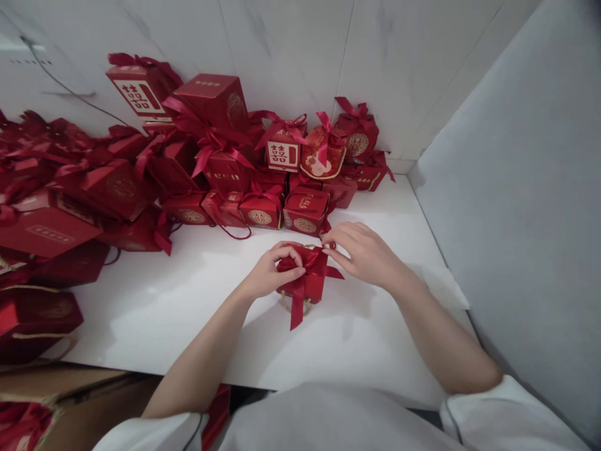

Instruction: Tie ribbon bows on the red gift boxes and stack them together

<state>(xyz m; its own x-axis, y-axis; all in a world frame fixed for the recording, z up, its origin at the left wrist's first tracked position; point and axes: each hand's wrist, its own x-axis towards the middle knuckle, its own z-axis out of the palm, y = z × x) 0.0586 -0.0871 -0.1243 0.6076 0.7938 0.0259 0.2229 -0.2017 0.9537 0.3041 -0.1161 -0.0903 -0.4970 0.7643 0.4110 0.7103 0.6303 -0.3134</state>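
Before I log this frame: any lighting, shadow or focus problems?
Head view: diffuse light, soft-edged shadows on the flat white tabletop, no strong glare; head view: bare left hand and bare right hand without obvious motion blur; head view: left-edge heap of red cardboard gift boxes soft, dark reds merging.

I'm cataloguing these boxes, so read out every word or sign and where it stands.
"囍" on the white-labelled box at the back left
"囍" on the smaller white-labelled box to its right
Held box: none readable
Too blurred: gold print on other boxes, dark marks on the wall
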